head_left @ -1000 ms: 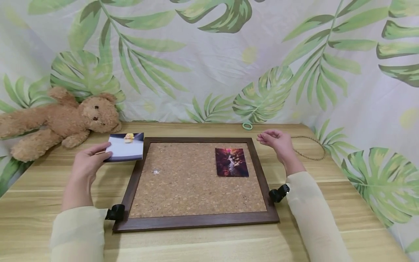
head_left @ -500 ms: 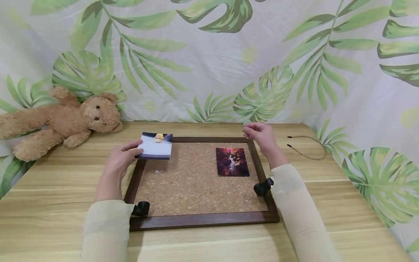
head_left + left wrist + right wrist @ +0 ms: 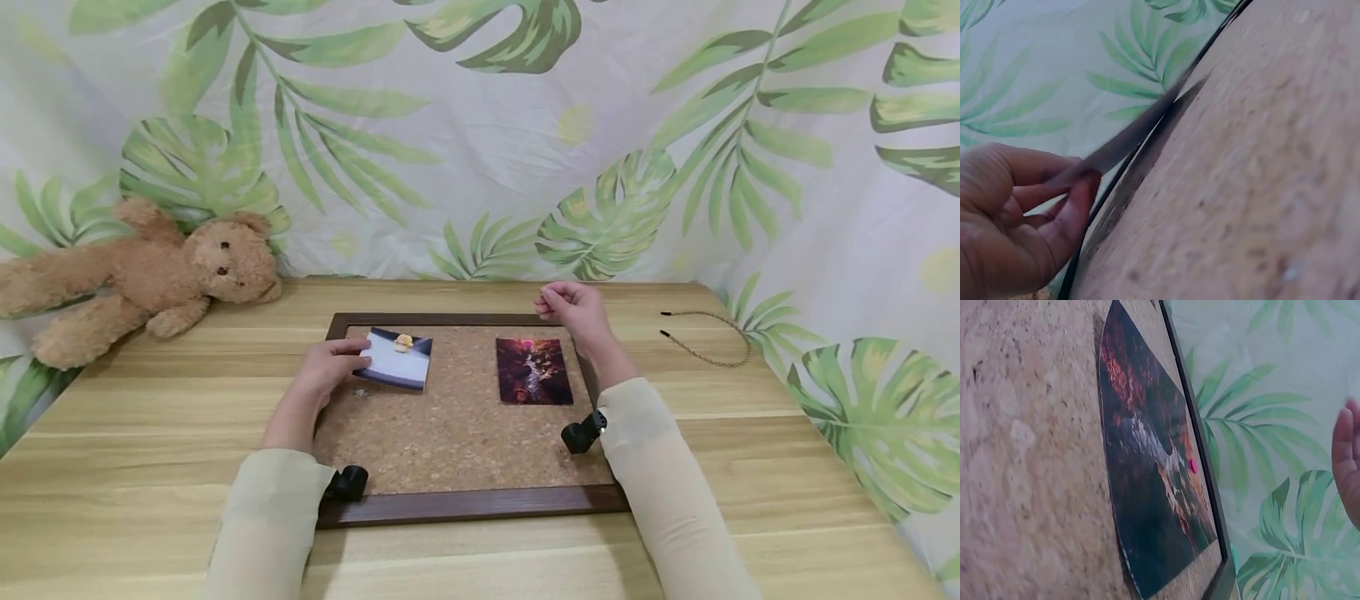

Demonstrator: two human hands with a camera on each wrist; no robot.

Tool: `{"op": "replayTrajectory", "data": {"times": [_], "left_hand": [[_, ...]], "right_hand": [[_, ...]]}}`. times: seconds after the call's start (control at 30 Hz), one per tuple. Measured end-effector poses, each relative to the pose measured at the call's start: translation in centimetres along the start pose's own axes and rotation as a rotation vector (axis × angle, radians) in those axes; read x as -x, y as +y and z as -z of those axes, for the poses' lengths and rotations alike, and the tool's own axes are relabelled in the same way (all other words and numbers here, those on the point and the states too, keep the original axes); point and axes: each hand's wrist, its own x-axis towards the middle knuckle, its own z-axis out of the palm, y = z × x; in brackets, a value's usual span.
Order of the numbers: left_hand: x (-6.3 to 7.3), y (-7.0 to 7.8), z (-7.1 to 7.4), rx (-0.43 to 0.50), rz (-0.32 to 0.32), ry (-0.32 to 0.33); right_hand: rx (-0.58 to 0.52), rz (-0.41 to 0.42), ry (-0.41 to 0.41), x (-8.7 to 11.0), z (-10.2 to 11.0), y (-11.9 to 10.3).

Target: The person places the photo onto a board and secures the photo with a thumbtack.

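Observation:
A photo (image 3: 397, 360) with a small yellow figure on a pale ground is pinched at its left edge by my left hand (image 3: 327, 372). It tilts close over the upper left of a dark-framed cork board (image 3: 450, 446); the left wrist view shows this photo (image 3: 1125, 140) nearly edge-on. My right hand (image 3: 577, 310) is above the board's top right corner, thumb and fingertips drawn together. I cannot tell whether something small is between them. A dark red photo (image 3: 534, 371) lies on the board's right side, with a pink pin (image 3: 1194, 465) near its top edge.
A brown teddy bear (image 3: 165, 275) lies at the back left of the wooden table (image 3: 787, 467). A thin cord (image 3: 738, 333) curves at the right. Silvery bits (image 3: 362, 392) show on the cork beside my left hand. A leaf-print cloth (image 3: 480, 142) hangs behind.
My left hand has carried the pale photo right and lower, from beside the frame to over the cork. My right hand has moved left, and the green ring is now hidden in the head view.

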Motion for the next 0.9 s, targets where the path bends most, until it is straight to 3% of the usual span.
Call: {"op": "replayTrajectory", "data": {"times": [0.13, 0.23, 0.3, 0.37, 0.43, 0.47, 0.53, 0.6, 0.8, 0.9], "left_hand": [[-0.3, -0.5, -0.4, -0.055, -0.005, -0.021], [-0.3, -0.6, -0.6, -0.068, -0.030, -0.033], [-0.3, -0.7, -0.6, -0.074, -0.050, -0.035], [-0.2, -0.6, -0.7, -0.078, -0.071, -0.039], [-0.1, -0.6, -0.7, -0.082, -0.093, -0.042], [0.0, -0.6, -0.7, -0.088, -0.103, -0.043], [0.0, -0.6, -0.8, -0.107, -0.117, -0.037], [0.0, -0.7, -0.8, -0.129, -0.130, -0.029], [0.1, -0.7, -1.0, -0.197, -0.119, -0.006], [0.1, -0.7, -1.0, -0.218, -0.113, 0.001]], "right_hand": [[-0.051, -0.011, -0.001, -0.1, -0.1, 0.4], [-0.087, 0.025, -0.008, -1.5, 0.9, 2.8], [-0.108, 0.108, -0.041, -2.8, 1.8, 5.2], [-0.101, 0.114, -0.043, -2.6, 1.6, 5.1], [-0.082, 0.121, -0.010, -3.2, 1.9, 6.3], [-0.089, 0.148, -0.021, -3.6, 2.2, 7.2], [-0.107, 0.103, -0.006, -3.6, 2.2, 7.1], [-0.146, 0.125, -0.026, -4.4, 2.9, 8.8], [-0.031, 0.042, 0.029, -0.5, -1.2, 1.6], [-0.062, -0.027, 0.026, -0.1, -1.8, 0.9]]}}
